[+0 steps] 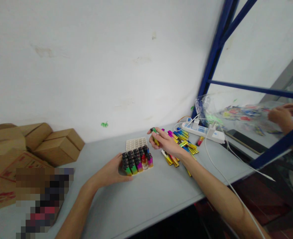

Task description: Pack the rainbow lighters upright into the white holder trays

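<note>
A white tray [133, 145] with rows of round holes lies on the table by the wall. Several upright lighters [136, 161] with black tops and shiny coloured bodies fill its near part. My left hand [112, 171] grips the tray's left end, thumb along the front and fingers round the back. Above the tray's right side, my right hand [162, 141] pinches a green and yellow lighter [155, 136], held tilted. Just beyond that hand, a loose pile of shiny foil-coloured lighter sleeves [172, 159] spreads over the table, partly covered by my wrist.
Cardboard boxes [61, 146] stand at the left. At the right are a white power strip [203, 129] with cables, a phone [244, 141], a clear plastic bag [236, 113] and a blue metal frame [214, 56]. Another person's hands [283, 114] are beyond the frame.
</note>
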Action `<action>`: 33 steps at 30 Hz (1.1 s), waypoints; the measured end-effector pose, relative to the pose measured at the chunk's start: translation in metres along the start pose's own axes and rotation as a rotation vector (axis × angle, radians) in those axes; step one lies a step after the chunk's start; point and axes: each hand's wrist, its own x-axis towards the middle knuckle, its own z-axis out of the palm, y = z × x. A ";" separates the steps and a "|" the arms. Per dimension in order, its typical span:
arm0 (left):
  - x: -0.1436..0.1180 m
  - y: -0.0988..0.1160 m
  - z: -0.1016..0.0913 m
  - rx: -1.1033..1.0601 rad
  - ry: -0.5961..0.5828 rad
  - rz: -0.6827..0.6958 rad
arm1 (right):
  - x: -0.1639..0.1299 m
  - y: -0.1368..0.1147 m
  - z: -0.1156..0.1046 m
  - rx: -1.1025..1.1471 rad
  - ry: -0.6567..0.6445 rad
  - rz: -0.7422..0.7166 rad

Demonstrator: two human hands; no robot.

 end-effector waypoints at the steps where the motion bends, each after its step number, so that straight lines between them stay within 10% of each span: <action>1: 0.000 0.000 0.000 0.000 0.002 0.007 | -0.001 -0.001 0.005 0.031 0.009 0.020; 12: 0.001 -0.007 0.000 0.015 -0.015 0.007 | -0.004 0.009 0.021 -0.494 0.396 -0.098; 33: 0.000 -0.006 0.001 -0.003 -0.011 0.027 | -0.010 -0.016 0.015 -0.337 0.107 -0.308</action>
